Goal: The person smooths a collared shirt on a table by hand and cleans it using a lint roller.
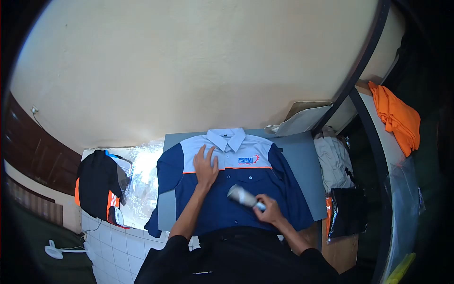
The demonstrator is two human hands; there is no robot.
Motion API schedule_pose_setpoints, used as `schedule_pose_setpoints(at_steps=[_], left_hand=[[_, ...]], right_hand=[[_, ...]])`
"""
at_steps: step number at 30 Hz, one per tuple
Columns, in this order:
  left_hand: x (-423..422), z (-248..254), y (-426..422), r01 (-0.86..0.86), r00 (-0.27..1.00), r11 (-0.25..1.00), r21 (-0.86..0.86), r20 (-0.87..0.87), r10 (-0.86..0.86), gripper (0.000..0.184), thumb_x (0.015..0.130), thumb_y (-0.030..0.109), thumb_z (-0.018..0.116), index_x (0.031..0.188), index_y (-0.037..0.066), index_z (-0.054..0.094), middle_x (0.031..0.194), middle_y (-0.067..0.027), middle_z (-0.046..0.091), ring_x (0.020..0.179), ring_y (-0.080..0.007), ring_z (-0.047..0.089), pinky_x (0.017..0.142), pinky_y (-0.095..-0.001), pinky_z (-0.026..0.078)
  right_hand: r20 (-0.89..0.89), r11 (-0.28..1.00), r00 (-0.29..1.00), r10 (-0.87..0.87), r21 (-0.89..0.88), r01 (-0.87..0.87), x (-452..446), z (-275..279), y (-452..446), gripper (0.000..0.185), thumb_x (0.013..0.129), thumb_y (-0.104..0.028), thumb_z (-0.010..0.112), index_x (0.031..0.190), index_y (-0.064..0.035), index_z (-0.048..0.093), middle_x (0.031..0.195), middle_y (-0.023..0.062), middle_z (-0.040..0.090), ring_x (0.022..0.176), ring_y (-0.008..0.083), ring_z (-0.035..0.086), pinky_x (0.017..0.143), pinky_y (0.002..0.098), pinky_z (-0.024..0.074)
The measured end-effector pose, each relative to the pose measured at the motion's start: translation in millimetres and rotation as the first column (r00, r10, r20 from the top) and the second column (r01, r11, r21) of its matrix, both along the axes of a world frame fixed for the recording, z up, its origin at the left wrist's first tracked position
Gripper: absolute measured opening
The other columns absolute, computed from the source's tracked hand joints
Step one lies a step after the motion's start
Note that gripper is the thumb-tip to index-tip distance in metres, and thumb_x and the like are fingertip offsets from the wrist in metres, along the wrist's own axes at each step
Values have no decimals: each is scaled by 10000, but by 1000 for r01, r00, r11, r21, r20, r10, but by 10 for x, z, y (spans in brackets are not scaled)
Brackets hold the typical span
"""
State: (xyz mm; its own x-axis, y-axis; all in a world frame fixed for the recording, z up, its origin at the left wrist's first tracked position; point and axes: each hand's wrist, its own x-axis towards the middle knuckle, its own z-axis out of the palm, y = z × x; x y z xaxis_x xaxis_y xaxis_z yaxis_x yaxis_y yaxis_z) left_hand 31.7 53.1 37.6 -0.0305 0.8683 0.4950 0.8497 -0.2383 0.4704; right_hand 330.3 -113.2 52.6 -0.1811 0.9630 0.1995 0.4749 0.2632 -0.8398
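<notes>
A long-sleeved work shirt point(222, 189) lies spread face up, with a light grey yoke, navy body and sleeves, orange piping and an FSPMI logo on the chest. Under it is a grey tabletop point(302, 177). My left hand point(206, 169) rests on the chest at the left, its fingers spread and holding nothing. My right hand point(270, 211) is closed around the pale blue handle of a lint roller point(242, 195). The roller's whitish cylinder points up and left over the lower front of the shirt. Whether it touches the cloth I cannot tell.
A black and orange garment point(97, 184) lies on clear plastic at the left. Folded grey clothes point(332, 161) and a bagged black garment point(347, 212) are at the right. Orange cloth point(396, 118) sits on a shelf. Cardboard point(302, 120) leans at the wall.
</notes>
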Motion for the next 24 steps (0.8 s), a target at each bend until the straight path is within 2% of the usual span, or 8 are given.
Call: schedule_pose_setpoints(at_steps=[1,3,5,6,10,13,19,24], left_hand=[[-64,30,-174,-32,999,999,-5,9,32,530,1016,272,718,1530,193,617,1586,-225,522,1502,-406,469,1219,-628,322],[-224,108,-550,-102,995,989,-104,-13,102,561,1012,346,728,1544,215,609,1612,-227,496,1541,-425,417,1242,-648,276],[-308,198,-962,-150,987,964,-222,-85,134,604,1010,434,721,1569,244,591,1654,-232,451,1582,-440,358,1264,-664,225],[-329,249,-1168,-166,981,944,-286,-140,131,632,1010,486,708,1587,263,577,1683,-236,419,1604,-446,323,1276,-671,196],[-569,41,-1646,-160,949,887,-434,-316,16,725,1007,641,640,1650,331,515,1777,-233,294,1659,-443,228,1307,-676,123],[-715,-43,-1624,-87,961,903,-420,-274,-35,736,1013,646,623,1669,340,489,1809,-210,239,1674,-425,200,1310,-675,114],[-681,-66,-1459,-106,943,915,-389,-330,-31,746,1017,673,585,1682,356,461,1807,-190,255,1680,-384,206,1321,-660,105],[-684,-87,-1452,-111,941,915,-387,-338,-29,742,1019,686,569,1683,374,453,1809,-170,259,1684,-365,203,1327,-649,103]], right_hand=[[110,995,993,-36,99,25,181,-71,74,348,853,-192,812,1115,4,691,931,202,733,844,439,740,771,455,597],[240,946,919,-314,-7,325,319,-214,103,427,876,-255,835,1120,54,671,990,232,727,915,455,725,810,492,589],[376,826,738,-560,323,461,339,-290,134,554,893,-367,872,1138,80,656,1068,257,703,1023,460,690,861,533,577],[520,881,774,-362,-81,467,280,220,135,688,895,-486,872,1205,82,636,1226,238,667,1178,429,641,931,532,578],[574,944,757,-312,95,316,378,-24,52,740,890,-559,836,1247,53,624,1306,169,624,1257,385,606,919,526,608],[608,948,733,-305,118,296,452,2,142,747,880,-568,828,1245,50,623,1292,153,615,1256,372,605,907,514,619],[634,948,706,-316,188,255,567,-88,304,734,865,-577,831,1217,38,639,1262,147,622,1224,369,617,853,497,635],[601,944,732,-321,143,296,546,-83,249,733,857,-554,848,1251,25,631,1290,122,626,1241,353,605,916,501,607]])
